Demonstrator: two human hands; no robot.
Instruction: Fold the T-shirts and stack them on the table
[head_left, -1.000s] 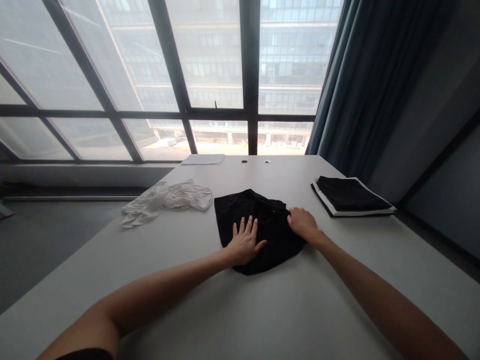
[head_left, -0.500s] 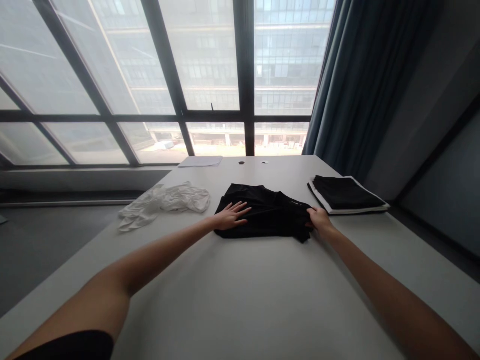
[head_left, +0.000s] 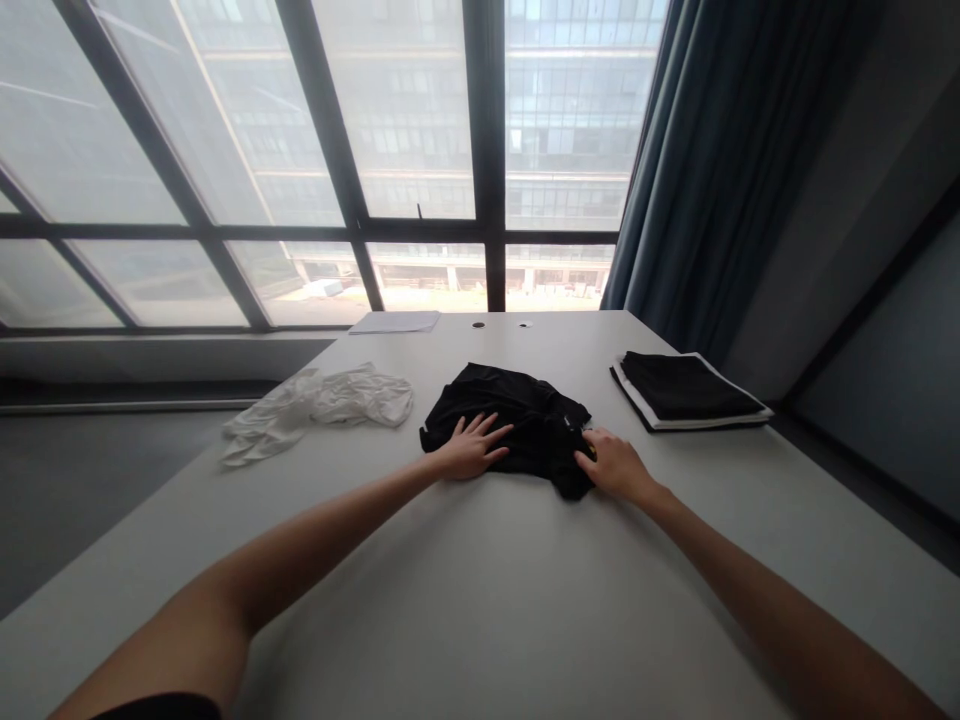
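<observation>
A black garment (head_left: 517, 415) lies bunched in a partly folded heap in the middle of the white table (head_left: 480, 600). My left hand (head_left: 471, 447) rests flat on its near left part, fingers spread. At the garment's near right corner my right hand (head_left: 611, 463) has its fingers curled onto the cloth edge, gripping it. A crumpled white garment (head_left: 322, 403) lies apart to the left.
A stack of folded black and white clothes (head_left: 686, 390) sits at the right of the table. A sheet of paper (head_left: 395, 322) and two small round objects lie at the far edge by the window. A dark curtain (head_left: 720, 170) hangs at the right.
My right hand has pulled the garment's right side inward to the left, making the heap narrower. My left hand stays pressed on the left part.
</observation>
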